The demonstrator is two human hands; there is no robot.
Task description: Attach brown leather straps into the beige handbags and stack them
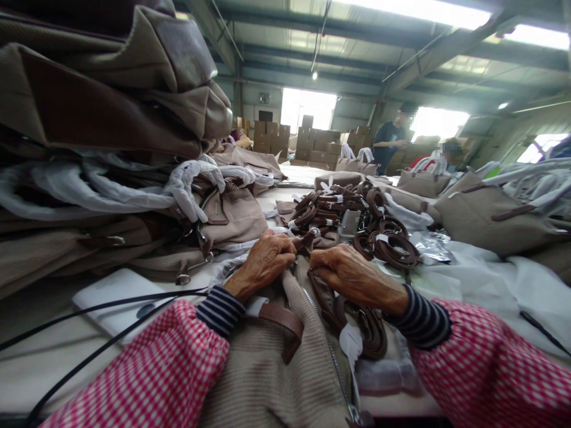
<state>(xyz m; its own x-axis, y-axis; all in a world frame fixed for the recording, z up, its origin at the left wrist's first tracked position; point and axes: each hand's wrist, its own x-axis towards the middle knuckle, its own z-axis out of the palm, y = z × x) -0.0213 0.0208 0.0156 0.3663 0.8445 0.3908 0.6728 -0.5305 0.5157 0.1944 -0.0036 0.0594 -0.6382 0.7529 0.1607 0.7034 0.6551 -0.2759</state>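
A beige ribbed fabric bag [263, 374] lies in front of me, its long metal zipper [328, 342] running down toward the bottom edge. My left hand [267, 261] is closed, fingers pinching the bag's far end near the top of the zipper. Opposite it, my right hand [354, 276] is closed on the bag's brown-trimmed edge; its fingertips are partly hidden. A brown leather handle [285, 321] arches over the bag below my left hand. Under my right wrist sit a coiled brown strap [372, 333] and a white paper tag [351, 342].
Stacked bags [111, 107] with white-wrapped handles rise high at the left. Beyond my hands lies a pile of rolled brown straps [330, 208]. More bags [495, 211] and white plastic sheeting [491, 285] are at the right. Black cables [147, 299] cross a white board [122, 297]. A person [389, 142] stands farther back.
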